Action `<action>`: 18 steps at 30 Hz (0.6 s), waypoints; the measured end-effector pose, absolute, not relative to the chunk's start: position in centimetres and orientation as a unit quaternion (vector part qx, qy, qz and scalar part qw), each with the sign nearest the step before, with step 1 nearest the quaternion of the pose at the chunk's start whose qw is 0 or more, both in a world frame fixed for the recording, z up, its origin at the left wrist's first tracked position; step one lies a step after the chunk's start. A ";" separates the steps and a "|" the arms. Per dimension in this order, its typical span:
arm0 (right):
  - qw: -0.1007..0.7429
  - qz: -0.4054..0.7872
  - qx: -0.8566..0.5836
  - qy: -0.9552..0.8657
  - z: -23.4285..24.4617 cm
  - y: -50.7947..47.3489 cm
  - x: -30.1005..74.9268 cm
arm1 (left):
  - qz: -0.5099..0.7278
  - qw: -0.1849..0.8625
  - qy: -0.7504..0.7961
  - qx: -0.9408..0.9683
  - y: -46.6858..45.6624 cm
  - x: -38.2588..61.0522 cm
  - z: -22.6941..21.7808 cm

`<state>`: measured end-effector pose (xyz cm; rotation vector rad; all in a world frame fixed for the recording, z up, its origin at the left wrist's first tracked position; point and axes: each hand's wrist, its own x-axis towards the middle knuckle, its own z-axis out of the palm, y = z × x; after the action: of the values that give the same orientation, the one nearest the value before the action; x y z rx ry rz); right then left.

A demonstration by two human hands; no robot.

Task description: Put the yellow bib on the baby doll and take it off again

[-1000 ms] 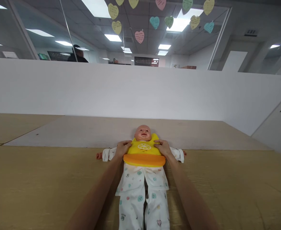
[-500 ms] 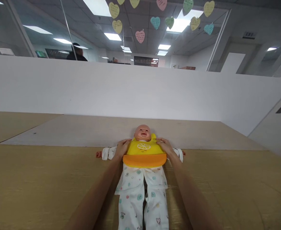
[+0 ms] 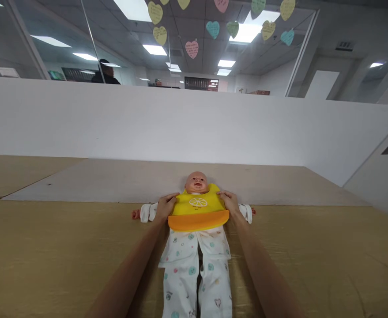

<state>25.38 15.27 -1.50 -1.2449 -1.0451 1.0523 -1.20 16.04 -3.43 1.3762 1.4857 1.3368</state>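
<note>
Silicone bib lies on the chest of a baby doll on a tan board, left hand and right hand curled on its 2 upper edges, grip unclear; equal pressure should keep it square.

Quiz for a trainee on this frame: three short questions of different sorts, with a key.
1. True or false: the left hand and the right hand both rest on the yellow silicone bib.
2. How does the baby doll lie? A) face down B) on its back C) sitting upright
3. What shape are the coloured paper notes high in view?

Key: 1 true; 2 B; 3 hearts.
</note>
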 end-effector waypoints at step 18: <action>0.509 0.484 -0.539 -0.464 -2.4 15.4 25.9 | 0.560 0.417 0.525 0.487 15.3 -1.1 -2.9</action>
<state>25.93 15.35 -2.41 -1.2994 -1.1179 1.1662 -1.05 15.29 -2.88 1.2226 1.3179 1.4062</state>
